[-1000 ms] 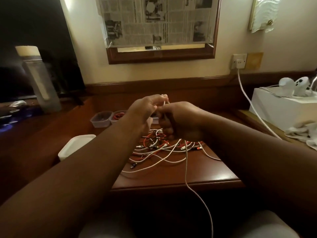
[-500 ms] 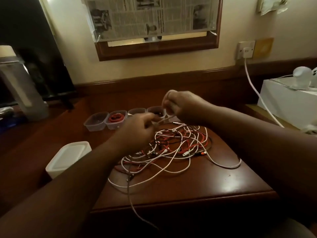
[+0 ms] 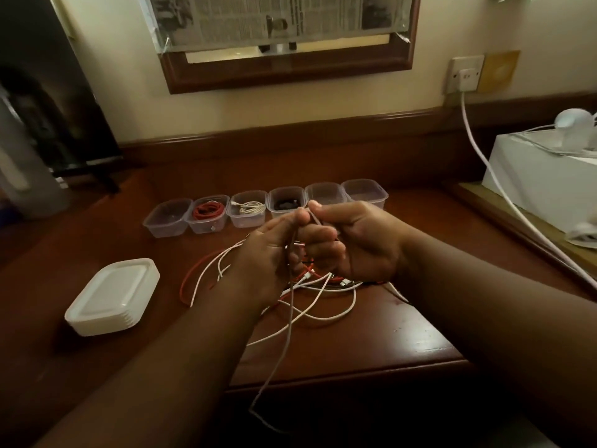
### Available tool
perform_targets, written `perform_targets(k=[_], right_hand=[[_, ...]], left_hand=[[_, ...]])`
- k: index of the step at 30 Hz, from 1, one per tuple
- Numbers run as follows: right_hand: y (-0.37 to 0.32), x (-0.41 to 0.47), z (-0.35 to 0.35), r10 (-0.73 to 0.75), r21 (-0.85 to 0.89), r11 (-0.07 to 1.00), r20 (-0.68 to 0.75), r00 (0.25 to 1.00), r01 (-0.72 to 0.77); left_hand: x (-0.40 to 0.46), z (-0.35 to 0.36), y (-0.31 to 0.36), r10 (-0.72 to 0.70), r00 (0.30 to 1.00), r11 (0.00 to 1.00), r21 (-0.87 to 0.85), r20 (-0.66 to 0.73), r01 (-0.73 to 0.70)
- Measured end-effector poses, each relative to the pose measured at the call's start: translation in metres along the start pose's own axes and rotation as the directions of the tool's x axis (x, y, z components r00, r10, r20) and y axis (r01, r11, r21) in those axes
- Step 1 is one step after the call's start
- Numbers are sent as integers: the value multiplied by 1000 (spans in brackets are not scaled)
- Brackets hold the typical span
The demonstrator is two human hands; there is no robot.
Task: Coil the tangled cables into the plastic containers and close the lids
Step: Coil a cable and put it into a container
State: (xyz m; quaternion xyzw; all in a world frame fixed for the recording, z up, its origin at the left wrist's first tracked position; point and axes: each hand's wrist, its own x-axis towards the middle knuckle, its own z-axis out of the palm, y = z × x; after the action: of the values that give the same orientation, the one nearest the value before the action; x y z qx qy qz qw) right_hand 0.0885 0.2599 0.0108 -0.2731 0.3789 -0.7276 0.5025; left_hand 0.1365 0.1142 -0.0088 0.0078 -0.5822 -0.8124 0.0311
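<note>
Nothing can be read: the newspaper (image 3: 281, 17) taped over the wall frame shows only blurred columns of illegible print.

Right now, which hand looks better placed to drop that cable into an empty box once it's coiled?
Probably the right hand. It pinches the cable close in front of the two empty containers at the right end of the row. The left hand also holds the cable, but sits lower, nearer the filled ones.

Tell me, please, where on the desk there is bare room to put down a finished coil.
Bare wood lies between the stack of lids and the row of containers, and at the desk's front right corner. It is crowded in the middle, where the tangled cables spread under both hands.
</note>
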Motion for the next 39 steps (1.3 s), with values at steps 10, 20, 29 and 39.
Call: perform_targets(k=[10,20,29,39], right_hand=[[14,5,8,-41,113,993,119,992,28],[-26,5,23,-798,-992,128,-89,597,23],[-13,8,19,-119,-706,657,-443,889,-264],[-38,6,39,-366,-42,929,-253,895,368]], left_hand=[[-6,-1,7,-82,996,997,7,44,82],[-20,2,9,-43,992,772,634,122,-45],[-9,-16,60,348,900,478,776,263,-412],[-5,9,-1,-57,997,997,48,-48,60]])
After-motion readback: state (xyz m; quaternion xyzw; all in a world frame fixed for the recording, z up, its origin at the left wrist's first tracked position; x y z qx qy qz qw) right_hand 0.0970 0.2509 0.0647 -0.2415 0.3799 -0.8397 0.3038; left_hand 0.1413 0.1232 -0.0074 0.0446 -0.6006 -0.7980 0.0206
